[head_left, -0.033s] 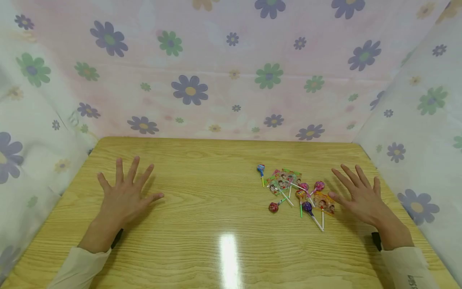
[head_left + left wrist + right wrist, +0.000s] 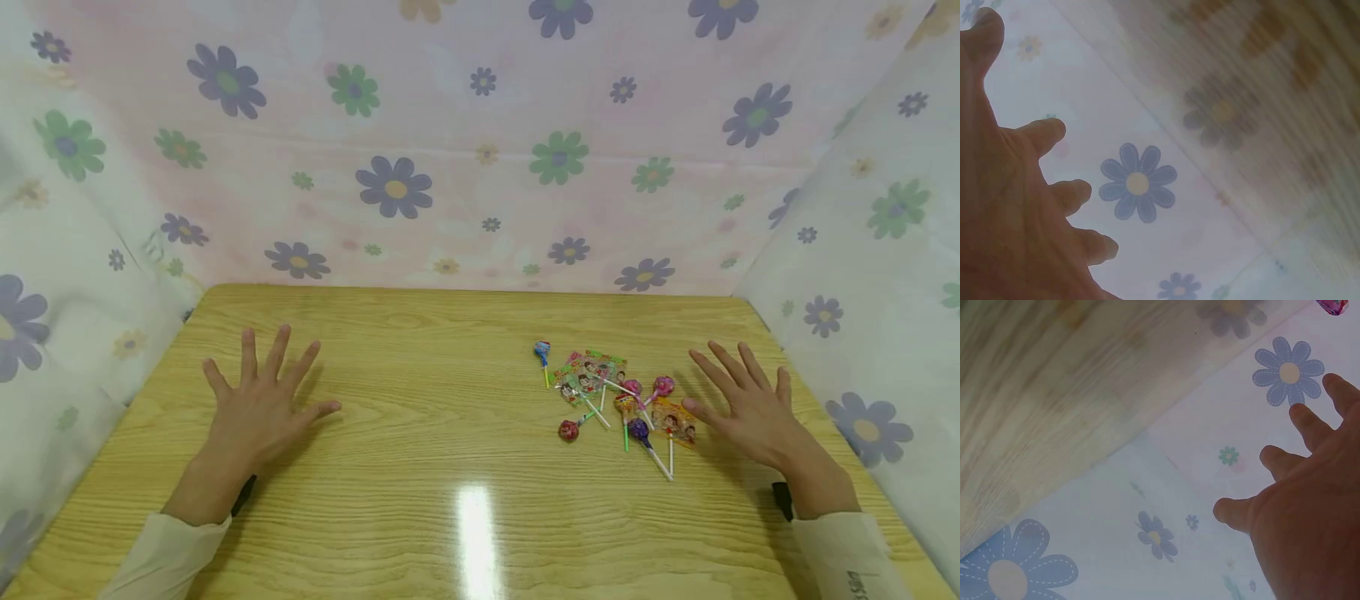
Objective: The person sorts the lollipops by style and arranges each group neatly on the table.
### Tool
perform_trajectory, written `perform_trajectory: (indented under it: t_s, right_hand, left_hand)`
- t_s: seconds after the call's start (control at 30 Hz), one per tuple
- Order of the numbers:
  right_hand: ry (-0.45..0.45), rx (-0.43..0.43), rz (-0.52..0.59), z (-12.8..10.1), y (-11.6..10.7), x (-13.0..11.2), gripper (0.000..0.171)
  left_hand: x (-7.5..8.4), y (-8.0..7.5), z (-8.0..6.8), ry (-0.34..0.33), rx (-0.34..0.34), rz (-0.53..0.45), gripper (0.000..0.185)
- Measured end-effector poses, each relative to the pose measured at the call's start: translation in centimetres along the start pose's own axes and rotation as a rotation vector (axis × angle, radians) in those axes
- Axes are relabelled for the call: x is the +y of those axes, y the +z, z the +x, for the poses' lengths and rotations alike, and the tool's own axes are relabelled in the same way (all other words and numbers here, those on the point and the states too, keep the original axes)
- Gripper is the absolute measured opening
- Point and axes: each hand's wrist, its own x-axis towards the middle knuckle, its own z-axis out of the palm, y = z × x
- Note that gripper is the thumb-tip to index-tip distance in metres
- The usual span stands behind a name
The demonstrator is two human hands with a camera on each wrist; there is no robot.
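Both hands lie flat, palms down, on the wooden counter (image 2: 450,433), each grip spread wide and holding nothing. The left hand (image 2: 258,404) rests near the counter's left edge, well apart from anything else. The right hand (image 2: 750,400) rests near the right edge, its thumb just beside a loose pile of lollipops (image 2: 618,396) that lies right of the counter's middle. The pile mixes round wrapped heads with flat printed wrappers, sticks pointing various ways. A blue lollipop (image 2: 543,352) lies at the pile's far left, and a red one (image 2: 568,430) at its near left. A flowered cloth (image 2: 480,142) hangs along the far, left and right edges. Both wrist views show only spread fingers against this cloth and the counter's edge.
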Motion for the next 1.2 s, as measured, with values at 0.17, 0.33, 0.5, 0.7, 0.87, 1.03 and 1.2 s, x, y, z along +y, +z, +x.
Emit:
perform_trajectory:
  t_s: [0.17,0.33,0.5,0.7,0.87,1.03,1.2]
  right_hand:
    - [0.013,0.002,0.014,0.0,-0.1,-0.1,0.077]
    - [-0.015,0.020,0.059,0.5,0.0,-0.5,0.074]
    - [-0.062,0.037,0.097,1.1,0.0,-1.2,0.069]
    - [-0.097,0.031,0.123,1.3,0.0,-2.0,0.057]
    - [-0.134,0.002,0.140,2.1,0.3,-2.6,0.051]
    - [-0.158,-0.016,0.142,3.0,0.5,-3.1,0.047]
    - [-0.185,-0.036,0.177,3.7,1.0,-3.4,0.045]
  left_hand:
    - [0.1,0.0,0.1,0.014,-0.008,0.009,0.090]
    - [0.6,0.2,0.6,0.042,-0.043,0.012,0.087]
    - [2.6,0.7,2.3,0.087,-0.068,-0.071,0.082]
    - [6.5,1.0,5.2,0.187,-0.084,-0.199,0.075]
    - [9.8,1.5,7.9,0.262,-0.084,-0.308,0.067]
    - [13.3,2.5,10.6,0.319,-0.103,-0.408,0.058]
    - [16.7,3.5,12.5,0.342,-0.184,-0.534,0.051]
